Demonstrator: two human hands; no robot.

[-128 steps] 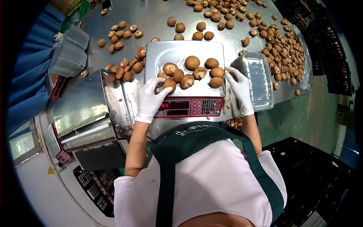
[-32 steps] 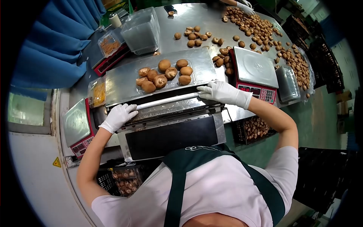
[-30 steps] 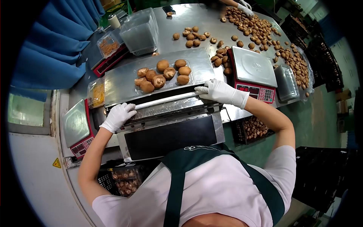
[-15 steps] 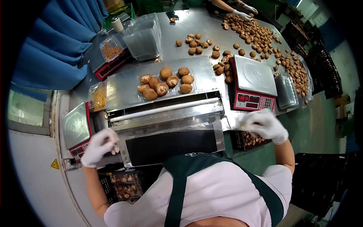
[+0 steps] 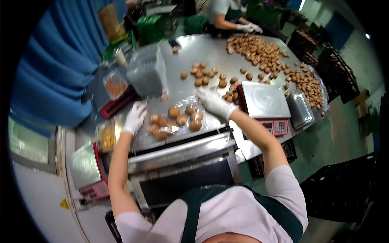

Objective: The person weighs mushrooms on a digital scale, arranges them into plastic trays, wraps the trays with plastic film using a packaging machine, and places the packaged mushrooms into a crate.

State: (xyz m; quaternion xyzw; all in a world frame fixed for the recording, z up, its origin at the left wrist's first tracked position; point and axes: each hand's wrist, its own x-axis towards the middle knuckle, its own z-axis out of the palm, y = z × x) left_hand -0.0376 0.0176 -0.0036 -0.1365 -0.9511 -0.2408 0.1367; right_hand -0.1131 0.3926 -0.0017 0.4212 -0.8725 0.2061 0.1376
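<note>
Both gloved hands had left the front edge of the wrapping machine [image 5: 178,162] and reached forward over its flat steel top, drawing a sheet of clear film [image 5: 178,106] across the tray of mushrooms [image 5: 175,120]. That tray sat at about 12 o'clock from the person, on the machine's plate, holding round brown caps under glossy, crinkled plastic. At the tray's 9 o'clock edge, the left hand [image 5: 135,117] in its white glove was curled down on the film; how tightly it gripped could not be told. At 2 o'clock of the tray, the right hand [image 5: 213,103] was closed on the film's far corner. A red-faced scale [image 5: 263,99] with a smooth metal pan stood at 3 o'clock, with loose mushrooms [image 5: 259,52] scattered over the steel surface [image 5: 198,46] beyond. Far off at 12 o'clock, another person's gloved hands [image 5: 249,28] rested by the pile.
</note>
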